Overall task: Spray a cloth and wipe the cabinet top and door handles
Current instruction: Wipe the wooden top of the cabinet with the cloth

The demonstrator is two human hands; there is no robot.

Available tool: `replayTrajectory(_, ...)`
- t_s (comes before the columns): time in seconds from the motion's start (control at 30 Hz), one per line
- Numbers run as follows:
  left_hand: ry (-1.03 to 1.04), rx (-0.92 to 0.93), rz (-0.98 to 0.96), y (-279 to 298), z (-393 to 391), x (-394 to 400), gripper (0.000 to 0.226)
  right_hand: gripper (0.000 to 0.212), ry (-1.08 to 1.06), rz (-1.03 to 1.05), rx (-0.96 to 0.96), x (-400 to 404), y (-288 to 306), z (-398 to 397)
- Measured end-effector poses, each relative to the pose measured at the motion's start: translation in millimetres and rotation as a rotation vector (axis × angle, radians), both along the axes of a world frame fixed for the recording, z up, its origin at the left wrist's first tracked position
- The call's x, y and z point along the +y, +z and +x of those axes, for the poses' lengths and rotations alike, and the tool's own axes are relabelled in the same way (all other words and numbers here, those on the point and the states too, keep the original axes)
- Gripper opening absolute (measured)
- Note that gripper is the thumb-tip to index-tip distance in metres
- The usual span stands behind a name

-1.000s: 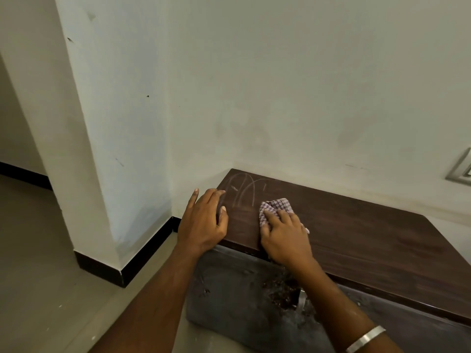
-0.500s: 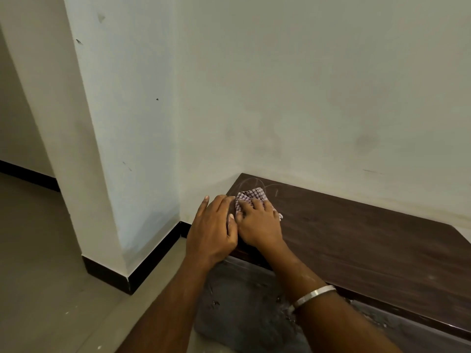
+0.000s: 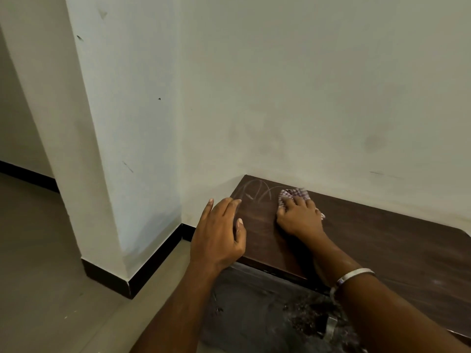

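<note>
The dark brown wooden cabinet top [image 3: 382, 240] runs along the wall, with pale scribble marks near its far left corner. My right hand [image 3: 298, 217] presses a small red-and-white checked cloth [image 3: 293, 194] flat onto the top, just right of the marks. My left hand [image 3: 219, 238] rests palm down on the cabinet's left front corner, fingers spread, holding nothing. A metal door handle [image 3: 328, 327] shows on the grey cabinet front [image 3: 244, 309] below, partly hidden by my right forearm. No spray bottle is in view.
A white wall rises directly behind the cabinet, and a white pillar [image 3: 114, 149] with a black skirting juts out to the left. Beige floor tiles [image 3: 38, 289] lie left of the cabinet. The cabinet front has a dark, worn patch near the handle.
My right hand slid the cloth to the left beside my left hand, then back to the right and farther toward the wall. My left hand stayed on the corner.
</note>
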State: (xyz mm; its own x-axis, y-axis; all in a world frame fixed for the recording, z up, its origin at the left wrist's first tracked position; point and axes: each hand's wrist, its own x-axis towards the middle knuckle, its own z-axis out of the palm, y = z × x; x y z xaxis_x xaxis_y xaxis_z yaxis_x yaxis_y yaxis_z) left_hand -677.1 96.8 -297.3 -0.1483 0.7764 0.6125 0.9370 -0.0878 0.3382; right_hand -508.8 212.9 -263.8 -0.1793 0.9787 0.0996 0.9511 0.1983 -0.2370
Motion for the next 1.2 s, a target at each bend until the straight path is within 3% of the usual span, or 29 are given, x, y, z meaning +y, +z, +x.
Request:
replayTrajectory(0.3, -0.012, 0.001, 0.017, 1, -1, -1, 0.052, 0.054, 0.266, 0.002, 0.042, 11, 0, -63)
replayTrajectory(0.53, -0.011, -0.043, 0.011, 1, 0, -1, 0.047, 0.056, 0.018, -0.046, -0.019, 55, 5, 11)
replayTrajectory(0.63, -0.012, -0.048, 0.021, 2, 1, -2, 0.05, 0.057, -0.038, -0.069, -0.007, 64, 3, 5)
replayTrajectory(0.97, -0.032, -0.029, 0.03, 2, -1, 0, 0.051, 0.056, 0.241, -0.043, 0.029, 61, 6, -73)
replayTrajectory(1.2, -0.023, -0.029, 0.031, 0, 0, -1, 0.056, 0.057, 0.074, -0.043, 0.002, 84, 6, -18)
